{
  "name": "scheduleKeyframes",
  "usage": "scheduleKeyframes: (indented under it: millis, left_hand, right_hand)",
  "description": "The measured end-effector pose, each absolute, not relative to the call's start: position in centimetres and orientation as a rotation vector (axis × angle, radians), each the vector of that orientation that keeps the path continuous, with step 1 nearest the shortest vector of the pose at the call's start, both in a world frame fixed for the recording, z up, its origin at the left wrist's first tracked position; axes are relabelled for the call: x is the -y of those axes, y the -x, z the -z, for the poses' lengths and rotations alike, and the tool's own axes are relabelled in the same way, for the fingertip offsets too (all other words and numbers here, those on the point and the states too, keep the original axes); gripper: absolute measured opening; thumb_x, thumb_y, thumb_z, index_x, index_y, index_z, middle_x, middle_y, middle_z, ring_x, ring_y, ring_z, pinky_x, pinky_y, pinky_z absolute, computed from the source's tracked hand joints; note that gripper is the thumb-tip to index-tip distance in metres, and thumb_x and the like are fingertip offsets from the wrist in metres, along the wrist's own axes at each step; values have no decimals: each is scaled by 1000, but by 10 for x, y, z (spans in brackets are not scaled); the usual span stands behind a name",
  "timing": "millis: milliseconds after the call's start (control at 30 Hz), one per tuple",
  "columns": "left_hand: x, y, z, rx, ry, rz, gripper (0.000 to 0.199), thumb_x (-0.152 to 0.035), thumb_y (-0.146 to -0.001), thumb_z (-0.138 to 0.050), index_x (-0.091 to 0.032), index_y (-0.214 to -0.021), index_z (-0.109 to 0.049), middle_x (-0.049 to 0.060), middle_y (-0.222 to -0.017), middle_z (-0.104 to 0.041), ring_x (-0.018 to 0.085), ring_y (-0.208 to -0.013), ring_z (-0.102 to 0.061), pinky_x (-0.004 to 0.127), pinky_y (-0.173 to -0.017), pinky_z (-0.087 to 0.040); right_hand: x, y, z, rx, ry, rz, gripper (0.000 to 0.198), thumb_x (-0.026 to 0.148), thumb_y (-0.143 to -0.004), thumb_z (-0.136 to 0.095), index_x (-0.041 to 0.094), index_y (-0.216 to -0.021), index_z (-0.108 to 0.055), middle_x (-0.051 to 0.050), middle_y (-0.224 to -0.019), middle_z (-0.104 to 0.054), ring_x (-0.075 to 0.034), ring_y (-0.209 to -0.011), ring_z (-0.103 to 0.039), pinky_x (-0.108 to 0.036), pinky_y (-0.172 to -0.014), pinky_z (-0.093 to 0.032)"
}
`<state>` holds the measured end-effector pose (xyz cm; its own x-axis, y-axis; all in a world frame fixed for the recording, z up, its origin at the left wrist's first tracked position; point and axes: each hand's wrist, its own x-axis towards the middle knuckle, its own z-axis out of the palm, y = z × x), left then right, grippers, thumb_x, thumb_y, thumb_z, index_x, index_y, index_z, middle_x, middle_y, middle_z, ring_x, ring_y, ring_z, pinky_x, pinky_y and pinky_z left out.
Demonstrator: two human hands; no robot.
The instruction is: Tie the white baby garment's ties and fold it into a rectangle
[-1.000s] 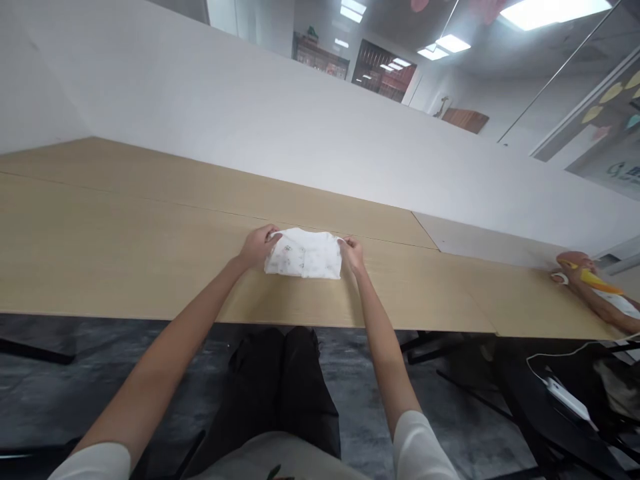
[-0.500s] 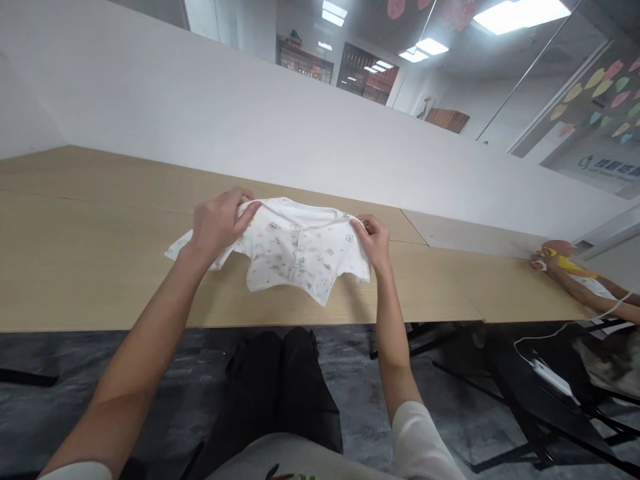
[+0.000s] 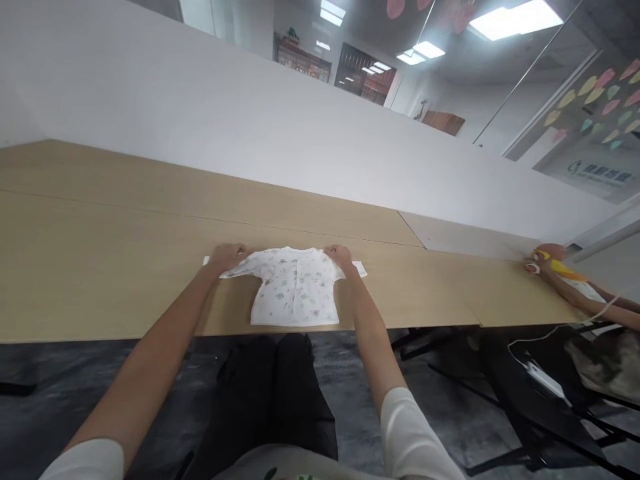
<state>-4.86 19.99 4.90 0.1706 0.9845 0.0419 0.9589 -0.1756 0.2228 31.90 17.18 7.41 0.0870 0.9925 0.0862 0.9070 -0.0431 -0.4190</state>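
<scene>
A small white baby shirt [image 3: 295, 290] with a scattered print lies spread out on the wooden table [image 3: 125, 267], its neckline away from me and its hem by the front edge. My left hand [image 3: 227, 257] is closed on the left sleeve, whose cuff pokes out past the fingers. On the other side, my right hand [image 3: 340, 256] is closed on the cloth near the right shoulder, and that sleeve's end shows beyond the wrist. Part of each sleeve is hidden under the hands.
A white wall [image 3: 225, 120] with glass above runs along the table's back. At the far right another person's hands hold a doll [image 3: 553, 257] with something yellow on it. Below them are a black folding chair [image 3: 505, 373] and a white power strip [image 3: 547, 381] with a cable.
The shirt has come down from being held up, sagging, to lying flat on the table nearer me. Both hands have moved down with it, the right one also leftward.
</scene>
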Motion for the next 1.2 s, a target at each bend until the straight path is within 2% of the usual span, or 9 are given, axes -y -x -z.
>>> scheduleKeyframes:
  millis: [100, 300, 433, 533, 633, 733, 867, 1033, 1200]
  left_hand:
    - [-201, 76, -32, -1898, -2336, -305, 54, -63, -82, -44, -16, -94, -69, 16, -106, -71, 32, -104, -62, 42, -92, -45]
    - [-210, 107, -30, -2006, -2104, -293, 49, -64, -78, -48, -21, -90, -68, 14, -91, -72, 33, -88, -66, 40, -74, -50]
    - [-210, 111, -32, -2096, -2018, -299, 47, -63, -79, -49, -21, -90, -68, 13, -88, -70, 32, -90, -64, 42, -77, -49]
    - [-206, 104, -33, -2184, -2058, -372, 43, -59, -83, -47, -20, -90, -66, 10, -91, -68, 31, -99, -60, 47, -88, -46]
    - [-199, 75, -33, -2152, -2226, -663, 37, -44, -89, -39, -18, -95, -64, 11, -103, -66, 31, -110, -54, 51, -100, -38]
    - [-191, 22, -29, -1844, -2310, -824, 34, -33, -89, -36, -17, -94, -65, 11, -106, -67, 27, -109, -56, 44, -101, -39]
    - [-184, -47, -16, -1512, -2273, -846, 32, -31, -86, -40, -18, -98, -67, 9, -102, -69, 23, -101, -60, 35, -94, -45]
    - [-186, -80, -3, -1637, -2249, -760, 36, -31, -88, -40, -18, -103, -70, 12, -103, -68, 25, -97, -61, 36, -87, -47]
    - [-189, -77, 2, -1653, -2384, -713, 40, -35, -90, -40, -18, -112, -69, 15, -109, -65, 29, -103, -59, 42, -94, -44]
  right_hand:
    - [-177, -325, -58, 1872, 2051, -331, 27, 40, -89, -58, 18, -86, -74, -4, -86, -73, -14, -76, -62, -20, -66, -38]
    - [-189, -339, -43, 1846, 2138, -292, 48, 52, -94, -45, 18, -77, -74, -4, -71, -69, -16, -69, -61, -23, -64, -38]
    - [-188, -349, -40, 1880, 2206, -250, 54, 53, -95, -41, 16, -73, -73, -9, -72, -70, -21, -74, -63, -27, -72, -41]
    - [-185, -352, -44, 1885, 2262, -111, 48, 44, -97, -40, 13, -85, -75, -15, -95, -72, -26, -97, -62, -33, -87, -39]
    - [-182, -337, -50, 1803, 2268, 79, 38, 28, -97, -38, 11, -104, -72, -18, -116, -67, -27, -113, -54, -37, -97, -36]
    - [-176, -295, -51, 1847, 2133, 48, 36, 20, -97, -36, 12, -105, -69, -16, -111, -68, -23, -107, -58, -32, -94, -39]
    - [-167, -231, -37, 2006, 1930, -272, 29, 28, -97, -43, 20, -105, -69, -7, -104, -72, -19, -94, -63, -26, -78, -45]
    - [-169, -211, -15, 2011, 1847, -285, 28, 19, -95, -44, 19, -105, -70, -8, -107, -69, -19, -101, -62, -24, -85, -45]
    - [-180, -227, -8, 2073, 1721, -305, 30, 18, -95, -45, 19, -113, -69, -7, -106, -67, -17, -103, -60, -23, -91, -43]
